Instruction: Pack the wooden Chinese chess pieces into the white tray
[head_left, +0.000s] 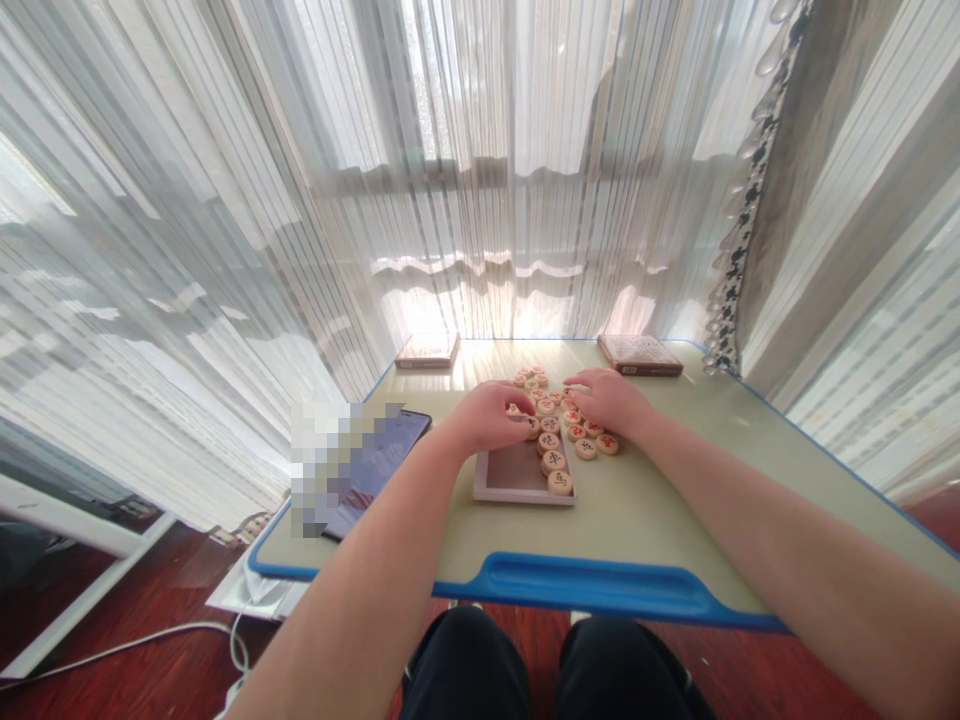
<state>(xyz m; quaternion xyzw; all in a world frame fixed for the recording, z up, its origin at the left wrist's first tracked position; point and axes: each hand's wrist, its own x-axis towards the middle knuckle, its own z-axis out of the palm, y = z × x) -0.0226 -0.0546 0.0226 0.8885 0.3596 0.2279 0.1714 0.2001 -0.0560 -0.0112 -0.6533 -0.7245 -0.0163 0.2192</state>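
Note:
Several round wooden chess pieces (555,420) with red and dark characters lie in a heap in the middle of the table (637,510). A shallow pale box (514,472) lies in front of them, with a column of pieces (556,465) lined up along its right side. My left hand (487,415) rests over the box's far edge, fingers curled onto a piece there. My right hand (607,398) lies palm down on the right side of the heap, fingers pressed together over the pieces.
A dark phone (375,465) lies at the table's left edge beside a blurred patch. Two flat boxes sit at the far edge, one at left (427,351) and one at right (640,354). Sheer curtains hang behind. The near edge has a blue tray lip (592,585).

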